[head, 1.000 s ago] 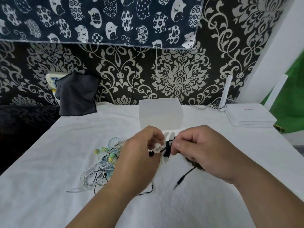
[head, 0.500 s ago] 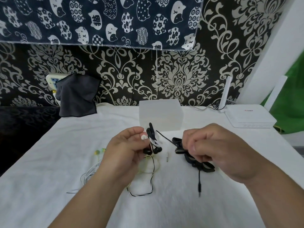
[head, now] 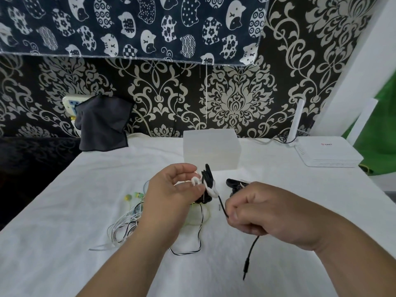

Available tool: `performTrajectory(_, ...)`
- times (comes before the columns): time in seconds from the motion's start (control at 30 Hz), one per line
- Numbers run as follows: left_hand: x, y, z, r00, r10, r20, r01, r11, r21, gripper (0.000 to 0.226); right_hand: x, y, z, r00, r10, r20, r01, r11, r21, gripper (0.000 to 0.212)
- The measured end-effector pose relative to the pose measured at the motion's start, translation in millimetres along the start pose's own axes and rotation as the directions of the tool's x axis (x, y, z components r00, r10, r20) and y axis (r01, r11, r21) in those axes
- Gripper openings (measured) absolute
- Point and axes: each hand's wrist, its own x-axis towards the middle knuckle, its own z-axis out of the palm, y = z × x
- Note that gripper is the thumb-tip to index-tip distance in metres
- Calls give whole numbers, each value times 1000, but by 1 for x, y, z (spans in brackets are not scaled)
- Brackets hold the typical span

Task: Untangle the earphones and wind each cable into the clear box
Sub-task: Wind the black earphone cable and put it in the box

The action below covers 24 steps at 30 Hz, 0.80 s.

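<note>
White cloth surface (head: 64, 211), centre frame: left hand (head: 171, 195) pinches white plastic winder (head: 195, 180); right hand (head: 263, 217) pinches thin black earphone cable (head: 222, 207).

The box (head: 211, 148) was set at the back of the table (head: 64, 243), with a router (head: 327, 153) placed to its right and a cloth (head: 102, 123) hung to its left. Before the box, a winder (head: 209, 181) was held in the left hand (head: 171, 196), its cable (head: 221, 205) in the right hand (head: 267, 213). An earphone tangle (head: 126, 224) was spread on the table, left of both.
</note>
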Motion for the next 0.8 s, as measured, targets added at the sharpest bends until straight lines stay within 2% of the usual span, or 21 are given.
performTrajectory(0.17,-3,-1,4,999,45,26,-45,999,-3,32,-1,1,1,998,11,64,-12,1000,18,26)
performTrajectory(0.4,-1,-5,4,993,-74,91,94,968,-231,37,-4,-2,0,984,15,176,-24,998,51,26)
performTrajectory(0.47,-1,-7,3,992,-72,106,95,967,-234,39,-4,-4,0,983,-1,185,-14,997,79,26)
performTrajectory(0.63,-6,-4,6,986,76,149,-90,992,92,37,-5,-3,-4,988,-30,154,6,988,154,26)
performTrajectory(0.73,-10,-3,9,968,174,181,-222,931,289,44,-4,-2,-6,996,-41,83,23,977,212,25)
performTrajectory(0.8,-13,-4,10,938,258,229,-335,840,426,47,-4,-2,-8,998,-59,-35,66,955,289,25)
